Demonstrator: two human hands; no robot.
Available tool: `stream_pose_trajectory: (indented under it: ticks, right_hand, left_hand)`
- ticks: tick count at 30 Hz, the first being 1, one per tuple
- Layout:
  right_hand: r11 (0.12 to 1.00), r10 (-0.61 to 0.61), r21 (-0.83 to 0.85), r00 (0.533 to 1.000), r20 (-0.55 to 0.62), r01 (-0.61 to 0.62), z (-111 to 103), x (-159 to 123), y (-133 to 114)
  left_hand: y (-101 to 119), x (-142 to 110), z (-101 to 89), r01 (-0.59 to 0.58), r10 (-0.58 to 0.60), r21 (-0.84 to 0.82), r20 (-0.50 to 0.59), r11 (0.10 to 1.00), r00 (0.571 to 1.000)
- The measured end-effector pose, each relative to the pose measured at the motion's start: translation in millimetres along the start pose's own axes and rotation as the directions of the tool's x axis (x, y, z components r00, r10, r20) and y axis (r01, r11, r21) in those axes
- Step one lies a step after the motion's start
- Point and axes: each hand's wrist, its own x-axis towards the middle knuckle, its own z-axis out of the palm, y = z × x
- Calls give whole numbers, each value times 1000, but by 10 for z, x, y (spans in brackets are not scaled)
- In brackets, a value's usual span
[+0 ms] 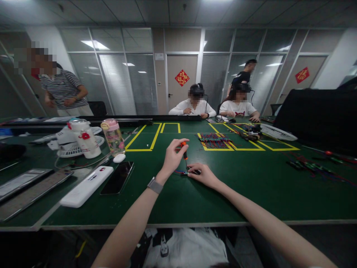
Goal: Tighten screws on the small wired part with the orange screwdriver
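Note:
An orange and black screwdriver (185,152) stands nearly upright over the green table (173,201). My left hand (173,154), with a watch on its wrist, grips the handle's top between thumb and fingers. Under the screwdriver's tip lies a small wired part (182,173) with thin blue and red leads; its details are too small to make out. My right hand (203,174) rests low on the table beside the tip, its fingers pinching the small part and partly hiding it.
Bundles of wired boards lie in a pile (214,140) and at the right (309,165). On the left are a phone (118,178), a white power bank (87,187), a pink-lidded bottle (113,139) and a white cup (85,139). Yellow tape marks the table; people are beyond.

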Motion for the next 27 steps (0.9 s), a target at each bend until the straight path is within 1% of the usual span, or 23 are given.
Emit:
stream_pose_trajectory:
  ticks: [3, 6, 8, 9, 12, 15, 17, 18, 19, 20, 23, 25, 27]
  right_hand:
    - [1000, 2, 4, 1000, 3, -2, -3, 5, 16]
    - [1000, 1, 16, 1000, 10, -1, -4, 8, 33]
    - [1000, -2, 22, 1000, 11, 2, -3, 10, 41]
    - [1000, -3, 22, 1000, 10, 3, -2, 11, 45]
    - [1000, -1, 20, 1000, 7, 1, 2, 14, 53]
    - [1000, 1, 25, 1000, 8, -1, 6, 15, 57]
    - [1000, 4, 27, 1000, 4, -5, 7, 15, 55]
    - [1000, 7, 26, 1000, 3, -7, 6, 15, 53]
    - [1000, 8, 24, 1000, 2, -8, 5, 14, 50]
    - [1000, 9, 23, 1000, 1, -9, 4, 14, 47]
    - [1000, 5, 27, 1000, 3, -6, -1, 14, 44]
    - [1000, 2, 29, 1000, 8, -2, -2, 14, 49]
    - [1000, 1, 24, 1000, 11, -1, -1, 15, 58]
  left_hand:
    - [15, -2, 18, 22, -15, -93, 70, 995, 997]
    - [26, 8, 25, 108, -78, -236, 134, 966, 988]
    - [22, 15, 21, 153, -114, -282, 149, 947, 982]
    - [18, 16, 18, 158, -122, -277, 143, 948, 982]
    - [17, 6, 8, 106, -96, -162, 70, 981, 993]
    - [58, -25, 3, 2, -1, 54, -25, 999, 1000]
    - [97, -44, 6, -72, 80, 189, -37, 979, 996]
    - [112, -49, 10, -99, 105, 198, -19, 975, 994]
    - [121, -51, 15, -112, 113, 177, 4, 978, 994]
    - [122, -48, 21, -103, 100, 120, 32, 987, 994]
    - [88, -23, 36, 22, -9, -112, 119, 993, 993]
    - [51, -5, 38, 79, -60, -168, 118, 983, 991]
    - [29, 1, 31, 67, -60, -123, 59, 990, 996]
